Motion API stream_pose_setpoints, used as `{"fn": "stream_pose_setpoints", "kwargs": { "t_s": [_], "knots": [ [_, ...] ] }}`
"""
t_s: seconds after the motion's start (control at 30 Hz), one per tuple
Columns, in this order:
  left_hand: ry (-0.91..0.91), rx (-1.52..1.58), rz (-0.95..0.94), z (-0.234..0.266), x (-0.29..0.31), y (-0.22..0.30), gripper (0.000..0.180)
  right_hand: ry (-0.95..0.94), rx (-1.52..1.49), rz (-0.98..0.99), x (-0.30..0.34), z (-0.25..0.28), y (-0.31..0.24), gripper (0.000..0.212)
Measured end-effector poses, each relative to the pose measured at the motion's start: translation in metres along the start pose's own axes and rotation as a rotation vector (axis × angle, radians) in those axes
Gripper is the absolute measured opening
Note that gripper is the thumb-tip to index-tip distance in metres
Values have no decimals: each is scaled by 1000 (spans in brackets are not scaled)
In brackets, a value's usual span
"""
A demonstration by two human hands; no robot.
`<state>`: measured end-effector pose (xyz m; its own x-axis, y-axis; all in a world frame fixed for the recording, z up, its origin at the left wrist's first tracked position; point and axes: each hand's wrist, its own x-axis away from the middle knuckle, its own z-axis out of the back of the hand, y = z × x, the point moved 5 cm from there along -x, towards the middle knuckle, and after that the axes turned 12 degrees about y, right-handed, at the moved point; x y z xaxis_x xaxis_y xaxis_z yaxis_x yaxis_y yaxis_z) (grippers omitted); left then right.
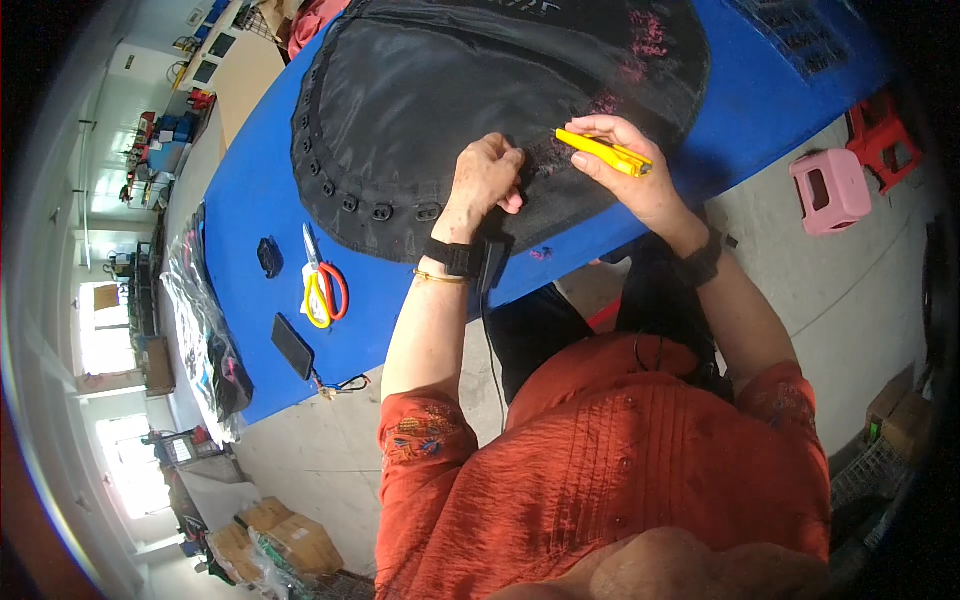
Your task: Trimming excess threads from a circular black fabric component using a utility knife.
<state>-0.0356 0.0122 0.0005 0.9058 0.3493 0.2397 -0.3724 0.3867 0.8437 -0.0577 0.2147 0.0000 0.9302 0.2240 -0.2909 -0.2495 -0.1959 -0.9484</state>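
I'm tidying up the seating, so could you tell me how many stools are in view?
2: a pink stool on the floor right of the blue table, and a red stool just behind it; others may be hidden.

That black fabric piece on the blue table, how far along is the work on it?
Hard to judge. In hand: the left hand presses the black fabric while the right hand holds a yellow tool at its edge. Pink marks show near that spot. The scissors lie unused.

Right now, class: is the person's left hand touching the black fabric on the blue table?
Touching. The head view shows the left hand pressed knuckles-down on the black fabric, with no gap visible.
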Motion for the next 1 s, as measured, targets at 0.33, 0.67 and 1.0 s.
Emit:
{"fn": "stream_pose_setpoints", "kwargs": {
  "t_s": [0.33, 0.67, 1.0],
  "knots": [
    [0, 107, 23, 0, 1, -8, 16, -46, 138, 232, 0, 2, -1, 31],
    [-57, 129, 21, 2, 1, -13, 12, -134, 35, 80, 5, -7, 2, 35],
    [-73, 110, 1, 2, 0, -12, 13, -161, 108, 210, 5, -8, -6, 35]
  ]
}}
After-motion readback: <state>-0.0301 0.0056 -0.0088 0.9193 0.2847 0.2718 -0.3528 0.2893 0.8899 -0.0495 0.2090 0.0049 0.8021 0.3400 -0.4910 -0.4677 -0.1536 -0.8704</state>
